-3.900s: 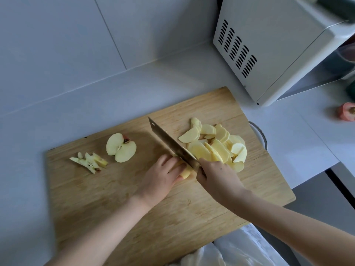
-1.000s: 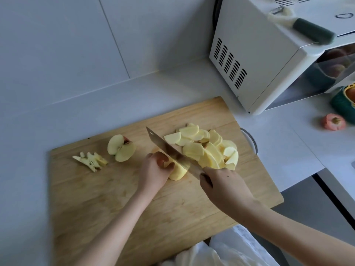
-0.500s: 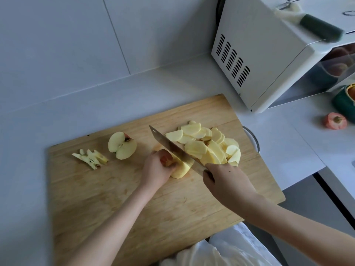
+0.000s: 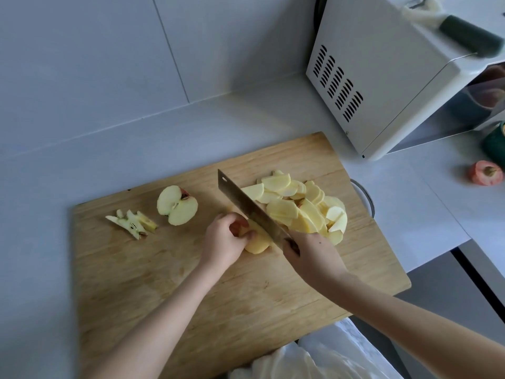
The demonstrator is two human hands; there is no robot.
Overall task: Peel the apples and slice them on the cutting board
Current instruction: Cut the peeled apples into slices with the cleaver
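My left hand [image 4: 222,239] pins the apple [image 4: 257,242] (fingers curled); my right hand [image 4: 311,255] grips the knife [image 4: 251,209] on the board [image 4: 164,283].

Probably a home kitchen: tiled wall [image 4: 82,64], pale counter [image 4: 246,119], a white microwave [image 4: 369,77] and a wooden cutting board [image 4: 164,296].

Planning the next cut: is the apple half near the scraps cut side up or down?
Cut side up: the apple half shows pale flesh and its seed pocket.
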